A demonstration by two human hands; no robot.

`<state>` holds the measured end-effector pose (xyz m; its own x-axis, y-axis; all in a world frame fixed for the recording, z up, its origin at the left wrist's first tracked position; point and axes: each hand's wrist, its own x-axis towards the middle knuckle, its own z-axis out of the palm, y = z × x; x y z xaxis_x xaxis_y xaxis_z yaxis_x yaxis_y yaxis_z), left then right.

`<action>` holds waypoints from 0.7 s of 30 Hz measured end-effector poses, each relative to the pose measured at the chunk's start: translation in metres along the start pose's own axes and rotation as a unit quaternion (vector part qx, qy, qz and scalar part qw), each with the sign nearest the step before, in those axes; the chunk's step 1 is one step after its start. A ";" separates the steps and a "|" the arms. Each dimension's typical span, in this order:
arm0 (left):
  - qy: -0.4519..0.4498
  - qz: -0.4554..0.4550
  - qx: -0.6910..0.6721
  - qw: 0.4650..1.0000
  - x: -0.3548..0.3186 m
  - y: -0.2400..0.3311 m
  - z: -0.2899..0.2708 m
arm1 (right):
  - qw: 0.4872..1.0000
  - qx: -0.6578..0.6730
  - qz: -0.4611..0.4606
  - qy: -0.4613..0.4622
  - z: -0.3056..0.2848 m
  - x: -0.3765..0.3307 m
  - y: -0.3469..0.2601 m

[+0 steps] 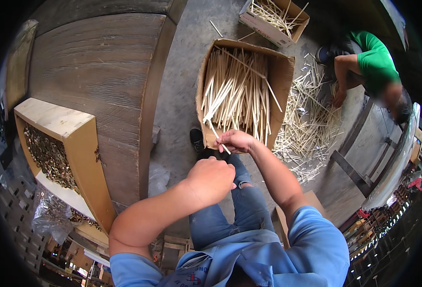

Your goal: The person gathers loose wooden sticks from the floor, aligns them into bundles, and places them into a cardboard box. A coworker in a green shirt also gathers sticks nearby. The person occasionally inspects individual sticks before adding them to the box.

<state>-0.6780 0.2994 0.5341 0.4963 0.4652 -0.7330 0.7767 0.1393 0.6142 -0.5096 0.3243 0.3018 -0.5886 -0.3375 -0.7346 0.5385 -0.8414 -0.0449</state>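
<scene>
My right hand [235, 141] pinches a thin pale wooden stick [216, 133] at the near edge of a cardboard box [282, 81] filled with several similar sticks [237, 91]. My left hand [212, 179] is closed in a fist just below it, over my knee; what it holds is hidden. Both arms come from blue short sleeves, and I wear jeans.
A wide dark wooden table [96, 86] lies to the left, carrying a wooden box [82, 158] of small metal parts. A second cardboard box [273, 19] of sticks sits farther off. Loose sticks [311, 124] cover the floor by a person in a green shirt [371, 62].
</scene>
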 end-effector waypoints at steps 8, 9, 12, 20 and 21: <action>0.051 -0.004 0.006 0.999 0.003 -0.002 0.002 | 0.986 -0.131 -0.010 -0.102 0.028 -0.071 0.041; 0.052 -0.030 0.001 0.998 0.002 -0.002 -0.001 | 0.981 -0.148 -0.024 -0.125 0.036 -0.081 0.047; 0.144 -0.101 -0.004 0.984 -0.001 -0.002 -0.017 | 0.980 -0.095 -0.061 -0.161 0.064 -0.116 0.061; 0.223 -0.071 -0.364 0.902 -0.001 0.006 -0.046 | 0.940 -0.098 -0.268 -0.186 0.095 -0.174 0.050; 0.166 -0.061 -0.432 0.884 0.000 0.010 -0.046 | 0.939 -0.089 -0.275 -0.187 0.094 -0.174 0.049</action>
<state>-0.6882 0.3410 0.5543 0.1765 0.6119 -0.7710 0.1592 0.7553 0.6358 -0.4367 0.3022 0.4911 -0.9596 -0.0260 -0.2800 0.1648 -0.8588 -0.4851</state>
